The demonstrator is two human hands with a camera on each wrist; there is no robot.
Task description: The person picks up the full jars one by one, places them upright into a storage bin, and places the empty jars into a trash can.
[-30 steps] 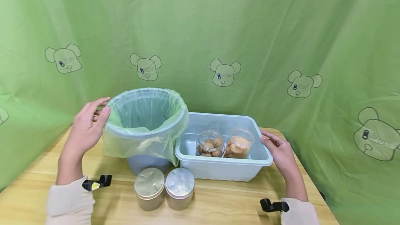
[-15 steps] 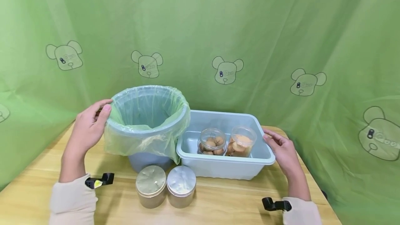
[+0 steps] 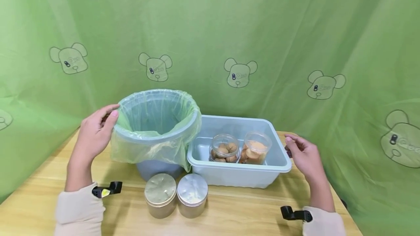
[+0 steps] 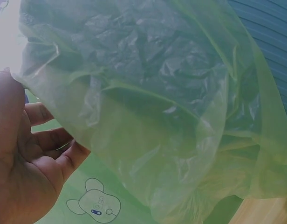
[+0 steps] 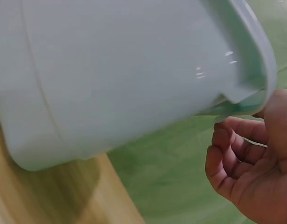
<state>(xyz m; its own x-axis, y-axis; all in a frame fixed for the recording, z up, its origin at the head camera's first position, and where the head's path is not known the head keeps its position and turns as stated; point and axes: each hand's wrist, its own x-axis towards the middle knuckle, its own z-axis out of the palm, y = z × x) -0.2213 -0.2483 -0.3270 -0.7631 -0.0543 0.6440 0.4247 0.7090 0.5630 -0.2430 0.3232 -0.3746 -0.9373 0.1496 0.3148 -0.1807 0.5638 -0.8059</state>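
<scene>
My left hand (image 3: 95, 130) is at the left rim of a round blue trash bin (image 3: 157, 170) lined with a translucent green bag (image 3: 154, 152). In the left wrist view, its loosely bent fingers (image 4: 55, 140) lie against the bag's outer side; the thumb tip is hidden there. To the right, my right hand (image 3: 306, 157) hovers by the right end of a light blue plastic basin (image 3: 236, 176), fingers loosely bent. In the right wrist view, the fingertips are close beside the basin's rim; contact is unclear. Inside the basin are a clear jar of walnuts (image 3: 224, 150) and a clear jar of flat tan pieces (image 3: 254, 150).
Two lidded canisters, one with a gold-toned lid (image 3: 160, 188) and one with a silver lid (image 3: 192, 189), stand in front of the bin and basin on the wooden table (image 3: 242, 214). Green cloth (image 3: 203, 21) with bear faces hangs behind and at both sides.
My right hand has come away from the basin's right rim, shifting slightly right. My left hand stays at the bin's rim. The whole view has drifted slightly.
</scene>
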